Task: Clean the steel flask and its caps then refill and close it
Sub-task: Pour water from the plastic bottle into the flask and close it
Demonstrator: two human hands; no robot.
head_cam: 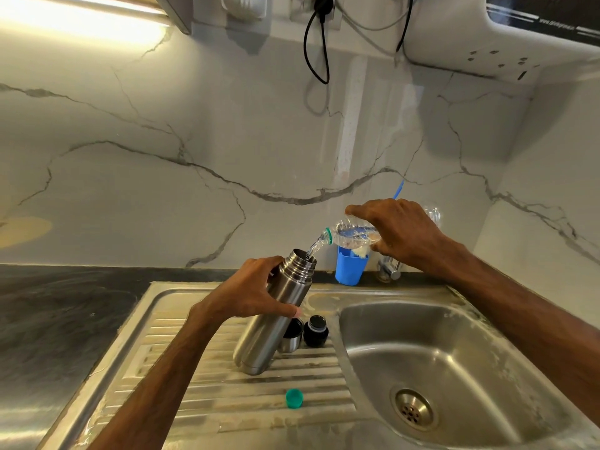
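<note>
The steel flask (269, 323) stands tilted on the ribbed drainboard (207, 381), its mouth uncapped. My left hand (250, 292) grips its upper body. My right hand (394, 233) holds a clear plastic bottle (352, 233) tipped sideways, and water streams from its neck into the flask's mouth. Behind the flask stand the steel outer cap (290, 337), partly hidden, and the black inner stopper (315, 331). A green bottle cap (294, 398) lies on the drainboard near the front.
The sink basin (461, 362) with its drain (414, 409) lies to the right. A blue cup (350, 267) holding a brush stands at the back by the tap (391, 269). Dark countertop (58, 319) spreads left. Black cables (316, 43) hang from above.
</note>
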